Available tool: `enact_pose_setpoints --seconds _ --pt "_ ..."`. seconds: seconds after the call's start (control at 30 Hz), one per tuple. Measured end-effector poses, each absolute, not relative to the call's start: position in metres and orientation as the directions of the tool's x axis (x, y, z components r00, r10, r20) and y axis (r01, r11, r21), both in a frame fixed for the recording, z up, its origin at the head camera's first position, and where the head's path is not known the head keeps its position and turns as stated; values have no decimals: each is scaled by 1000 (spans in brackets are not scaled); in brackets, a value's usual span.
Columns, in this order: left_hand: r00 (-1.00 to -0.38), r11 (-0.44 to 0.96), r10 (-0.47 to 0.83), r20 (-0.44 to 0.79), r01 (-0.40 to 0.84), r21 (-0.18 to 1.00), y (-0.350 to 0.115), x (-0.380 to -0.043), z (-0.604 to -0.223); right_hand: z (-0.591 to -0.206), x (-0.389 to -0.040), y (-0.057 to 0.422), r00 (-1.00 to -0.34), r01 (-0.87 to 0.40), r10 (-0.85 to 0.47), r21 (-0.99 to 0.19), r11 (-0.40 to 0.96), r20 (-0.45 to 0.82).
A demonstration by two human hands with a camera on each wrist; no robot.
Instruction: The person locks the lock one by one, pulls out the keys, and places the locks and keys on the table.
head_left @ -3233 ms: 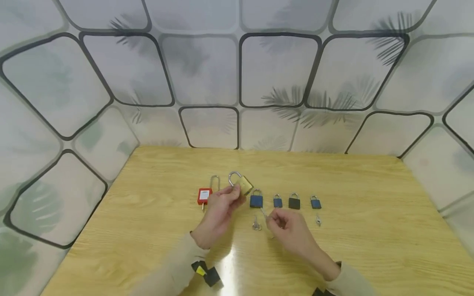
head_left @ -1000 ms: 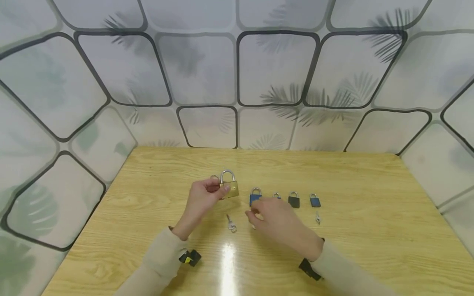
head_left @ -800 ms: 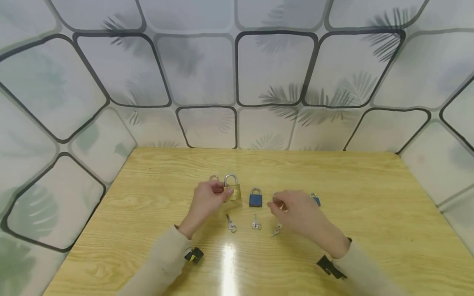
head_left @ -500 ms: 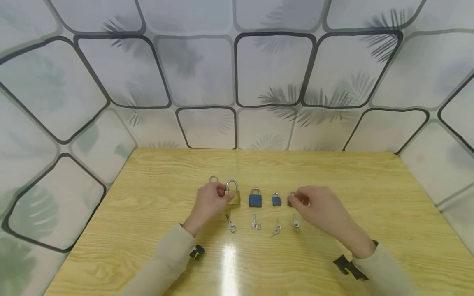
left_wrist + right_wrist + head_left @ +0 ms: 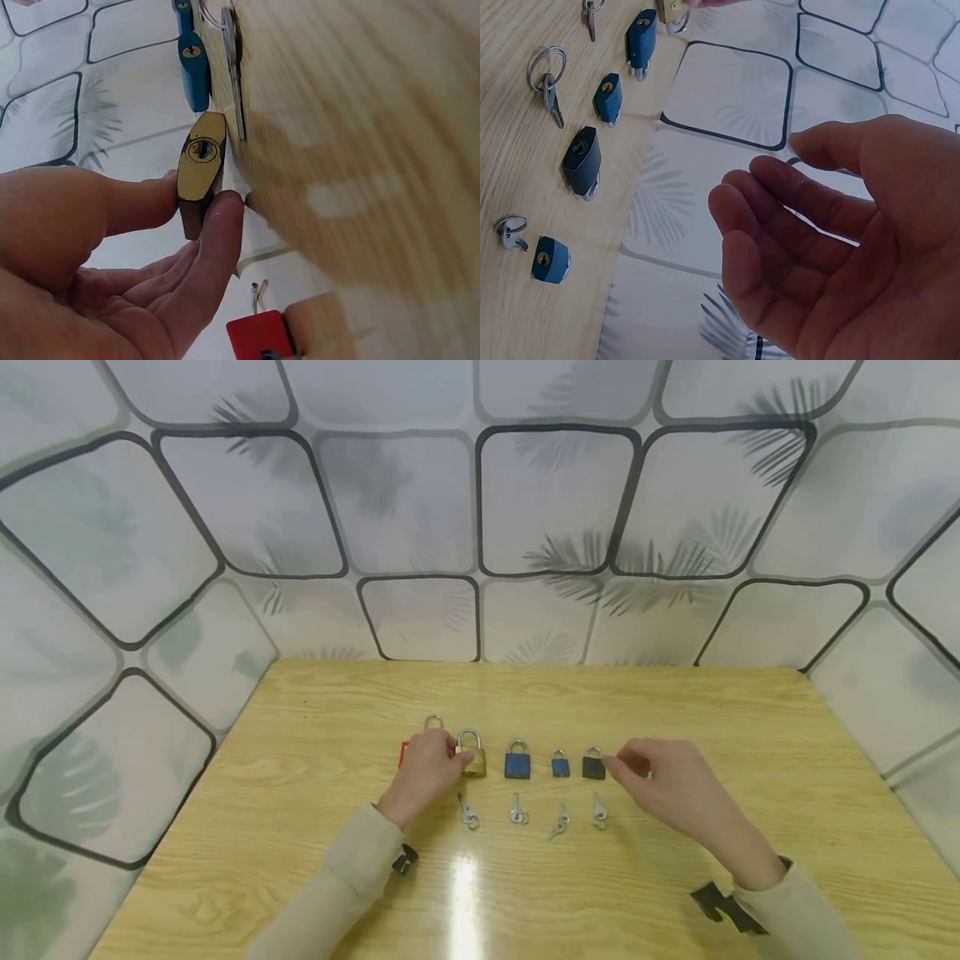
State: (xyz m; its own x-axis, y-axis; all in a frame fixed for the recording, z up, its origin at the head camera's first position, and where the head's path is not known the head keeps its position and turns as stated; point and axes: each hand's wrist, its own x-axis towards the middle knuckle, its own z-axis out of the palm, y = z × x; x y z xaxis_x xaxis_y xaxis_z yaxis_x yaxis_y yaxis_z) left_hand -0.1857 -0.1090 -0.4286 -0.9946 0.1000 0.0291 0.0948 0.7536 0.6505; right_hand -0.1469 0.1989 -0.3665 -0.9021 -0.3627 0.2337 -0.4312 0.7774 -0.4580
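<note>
My left hand (image 5: pixel 427 772) pinches a brass padlock (image 5: pixel 477 768) between thumb and fingers, at the left part of a row of padlocks. In the left wrist view the keyhole end of this brass padlock (image 5: pixel 200 165) faces the camera. My right hand (image 5: pixel 671 785) holds nothing; its fingers curl loosely, fingertips just right of a black padlock (image 5: pixel 593 767). A larger blue padlock (image 5: pixel 517 767) and a small blue one stand between the hands. Another blue padlock (image 5: pixel 551 260), hidden behind my right hand in the head view, shows in the right wrist view.
A red padlock (image 5: pixel 259 335) stands left of the brass one, mostly covered by my left hand in the head view. Keys on rings (image 5: pixel 468 814) lie on the wooden table (image 5: pixel 337 693) in front of several padlocks. A patterned backdrop (image 5: pixel 555 502) borders the table.
My left hand has lowered the brass padlock into line with the row. My right hand has moved right along the padlocks, and a key now lies in front of the brass one.
</note>
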Motion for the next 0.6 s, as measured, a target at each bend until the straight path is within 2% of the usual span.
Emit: enact_pose_setpoints --seconds 0.27,0.6 --pt "-986 824 162 47 162 543 -106 -182 -423 -368 -147 201 -906 -423 -360 -455 784 222" --pt "-981 874 154 118 191 447 -110 -178 -419 -367 -143 201 -917 -399 -348 -469 788 195"
